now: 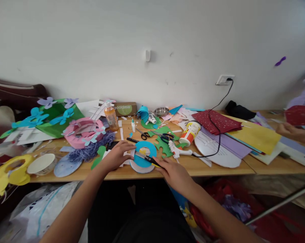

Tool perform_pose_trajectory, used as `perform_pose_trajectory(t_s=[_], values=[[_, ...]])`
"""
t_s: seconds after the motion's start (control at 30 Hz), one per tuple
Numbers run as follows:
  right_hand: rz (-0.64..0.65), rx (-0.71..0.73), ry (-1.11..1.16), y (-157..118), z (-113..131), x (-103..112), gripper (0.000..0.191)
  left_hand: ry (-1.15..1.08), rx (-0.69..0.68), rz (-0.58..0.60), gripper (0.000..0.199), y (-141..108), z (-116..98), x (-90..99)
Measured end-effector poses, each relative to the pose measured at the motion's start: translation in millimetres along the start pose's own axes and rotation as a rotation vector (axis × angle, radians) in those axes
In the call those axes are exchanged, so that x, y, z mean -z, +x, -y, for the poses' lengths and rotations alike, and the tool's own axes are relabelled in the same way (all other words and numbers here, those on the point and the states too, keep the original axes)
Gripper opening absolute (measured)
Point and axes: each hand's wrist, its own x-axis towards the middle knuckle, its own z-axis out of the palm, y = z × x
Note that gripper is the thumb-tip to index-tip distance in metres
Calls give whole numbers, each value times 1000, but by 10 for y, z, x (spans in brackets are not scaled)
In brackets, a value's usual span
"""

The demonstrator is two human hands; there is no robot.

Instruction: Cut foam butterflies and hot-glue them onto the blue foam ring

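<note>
A blue paper ring lies over a white round piece at the table's front edge. My right hand is closed around the yellow-and-black handle of a utility knife, whose blade points left across the ring. At the ring's left side is my left hand, with its fingers apart and their tips near the ring's edge; it holds nothing that I can make out. A black marker lies just beyond the ring. Small scissors and a larger pair rest behind it.
A white glue gun with a black cord and a paper cup stand to the right. An orange bottle, a pink ring and a white bowl are left. Another person's hand shows at far right.
</note>
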Motion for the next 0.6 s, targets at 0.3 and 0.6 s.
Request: perform_pose_trajectory(t_s=[0.3,0.6], values=[[11,-81,-51,-116,329,-140,47,52,8,-1,47,-21,-89,-4],[5,60,44,66,38,-39,46,14,96,25,40,-31,-71,-15]])
